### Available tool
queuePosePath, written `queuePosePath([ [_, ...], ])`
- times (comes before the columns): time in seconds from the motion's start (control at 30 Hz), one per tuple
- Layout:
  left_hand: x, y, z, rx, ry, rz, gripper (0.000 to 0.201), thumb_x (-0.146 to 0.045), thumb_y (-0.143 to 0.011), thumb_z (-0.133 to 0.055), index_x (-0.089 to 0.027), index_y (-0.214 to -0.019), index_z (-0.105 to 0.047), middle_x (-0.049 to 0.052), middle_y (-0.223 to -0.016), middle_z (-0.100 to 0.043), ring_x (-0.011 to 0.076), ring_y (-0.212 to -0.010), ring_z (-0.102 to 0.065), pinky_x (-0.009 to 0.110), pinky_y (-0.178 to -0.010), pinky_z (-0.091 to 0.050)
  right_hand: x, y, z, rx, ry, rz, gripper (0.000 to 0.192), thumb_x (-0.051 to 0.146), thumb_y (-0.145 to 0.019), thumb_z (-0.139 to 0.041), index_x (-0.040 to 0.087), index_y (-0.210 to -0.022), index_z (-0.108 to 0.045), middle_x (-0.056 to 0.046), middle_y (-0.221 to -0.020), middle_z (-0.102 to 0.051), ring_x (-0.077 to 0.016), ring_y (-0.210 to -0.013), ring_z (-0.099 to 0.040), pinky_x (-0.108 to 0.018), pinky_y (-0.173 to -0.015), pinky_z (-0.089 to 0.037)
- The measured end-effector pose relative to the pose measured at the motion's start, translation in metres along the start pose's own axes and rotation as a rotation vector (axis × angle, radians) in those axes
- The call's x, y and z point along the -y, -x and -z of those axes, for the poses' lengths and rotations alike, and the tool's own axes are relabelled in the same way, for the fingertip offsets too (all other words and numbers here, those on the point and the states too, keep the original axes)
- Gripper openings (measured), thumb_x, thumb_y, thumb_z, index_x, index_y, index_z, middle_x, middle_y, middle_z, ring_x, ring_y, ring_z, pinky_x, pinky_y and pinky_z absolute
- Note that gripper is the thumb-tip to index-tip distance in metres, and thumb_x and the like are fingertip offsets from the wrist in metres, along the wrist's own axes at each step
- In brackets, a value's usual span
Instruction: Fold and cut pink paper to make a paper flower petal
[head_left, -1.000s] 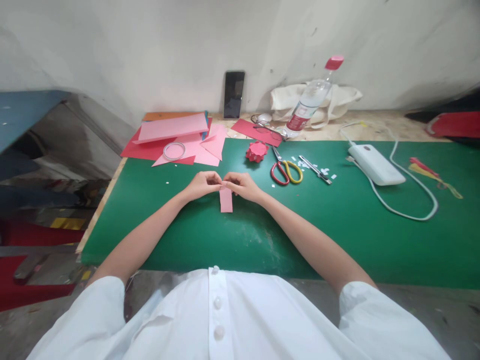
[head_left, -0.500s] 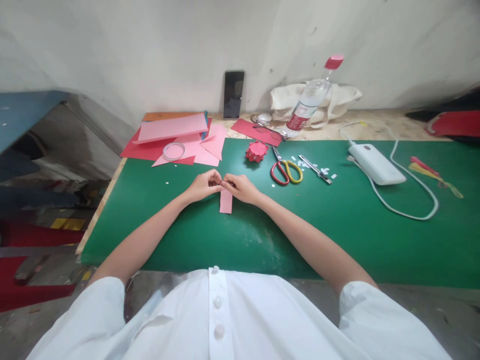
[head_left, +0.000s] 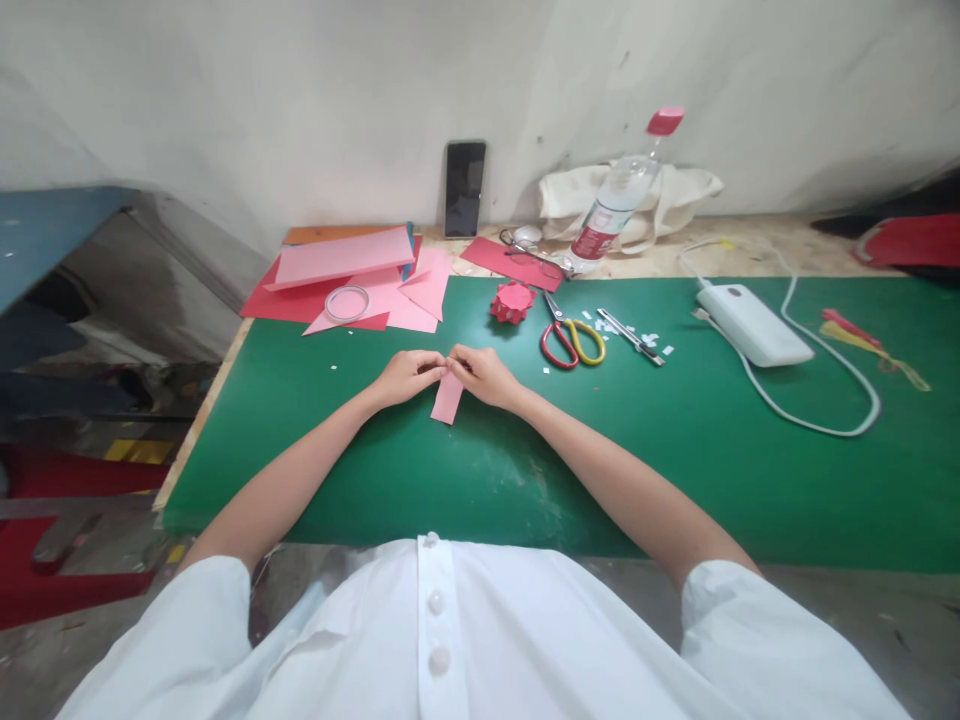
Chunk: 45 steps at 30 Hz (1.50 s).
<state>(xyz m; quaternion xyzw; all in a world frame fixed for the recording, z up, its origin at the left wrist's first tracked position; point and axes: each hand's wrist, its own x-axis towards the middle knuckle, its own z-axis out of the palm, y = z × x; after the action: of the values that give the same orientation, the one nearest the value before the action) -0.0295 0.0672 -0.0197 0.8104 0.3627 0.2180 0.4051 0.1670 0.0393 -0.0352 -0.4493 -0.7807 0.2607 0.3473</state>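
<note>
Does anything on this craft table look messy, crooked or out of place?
Mostly tidy. Small white paper scraps lie scattered on the green mat near the scissors. The water bottle leans tilted against a cloth bag. The pink strip between both hands hangs slightly askew.

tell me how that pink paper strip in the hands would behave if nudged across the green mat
The pink paper strip looks thin and flat, so it is probably very light and floppy, bending rather than sliding as one piece. The left hand and right hand pinch its far end, so a nudge would likely just swing the free end.
</note>
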Motion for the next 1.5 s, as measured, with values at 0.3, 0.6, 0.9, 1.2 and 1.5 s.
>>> queuePosePath([
  [0.3, -0.002, 0.0006, -0.0002, 0.002, -0.038, 0.008, 0.034, -0.046, -0.091, -0.046, -0.017, -0.085, -0.062, -0.001, -0.075, -0.061, 0.013, -0.069, -0.051, 0.027, -0.067, -0.035, 0.0031, 0.0012, 0.003, 0.05, -0.02, 0.003, 0.022, 0.027, -0.098, -0.041, 0.02, -0.079, -0.05, 0.003, -0.06, -0.055, -0.0126, -0.059, -0.051, -0.023, -0.063, -0.034],
  [0.6, -0.0008, -0.0008, 0.0029, 0.012, -0.043, 0.001, 0.034, -0.047, -0.09, -0.044, -0.018, -0.079, -0.057, -0.002, -0.071, -0.056, 0.0129, -0.068, -0.049, 0.027, -0.067, -0.033, 0.0064, 0.0026, 0.0051, 0.055, -0.069, 0.057, 0.014, 0.026, -0.096, -0.043, 0.021, -0.085, -0.049, 0.003, -0.062, -0.058, -0.0132, -0.059, -0.054, -0.023, -0.063, -0.036],
  [0.9, -0.0037, -0.0006, 0.0026, 0.015, -0.034, 0.01, 0.032, -0.045, -0.09, -0.044, -0.018, -0.08, -0.056, -0.002, -0.074, -0.057, 0.013, -0.07, -0.05, 0.027, -0.068, -0.034, 0.0065, 0.0024, 0.0049, 0.046, -0.099, 0.065, 0.012, 0.022, -0.092, -0.041, 0.02, -0.082, -0.048, 0.003, -0.061, -0.057, -0.0118, -0.057, -0.052, -0.023, -0.062, -0.037],
  [1.2, -0.0054, -0.0003, 0.0028, 0.01, -0.025, 0.017, 0.028, -0.041, -0.091, -0.046, -0.018, -0.081, -0.057, -0.003, -0.073, -0.058, 0.0125, -0.069, -0.05, 0.026, -0.068, -0.034, 0.0063, 0.0028, 0.0061, 0.05, -0.16, 0.035, 0.012, 0.024, -0.091, -0.043, 0.02, -0.082, -0.051, 0.003, -0.061, -0.058, -0.0121, -0.055, -0.056, -0.022, -0.06, -0.041],
  [1.5, -0.0061, 0.0, 0.003, 0.006, -0.023, 0.024, 0.027, -0.04, -0.091, -0.048, -0.017, -0.081, -0.058, -0.003, -0.073, -0.059, 0.0122, -0.069, -0.051, 0.025, -0.067, -0.034, 0.0044, 0.0024, 0.0071, 0.049, -0.237, -0.025, 0.018, 0.031, -0.091, -0.049, 0.018, -0.081, -0.057, 0.003, -0.058, -0.058, -0.011, -0.05, -0.055, -0.021, -0.054, -0.043],
])
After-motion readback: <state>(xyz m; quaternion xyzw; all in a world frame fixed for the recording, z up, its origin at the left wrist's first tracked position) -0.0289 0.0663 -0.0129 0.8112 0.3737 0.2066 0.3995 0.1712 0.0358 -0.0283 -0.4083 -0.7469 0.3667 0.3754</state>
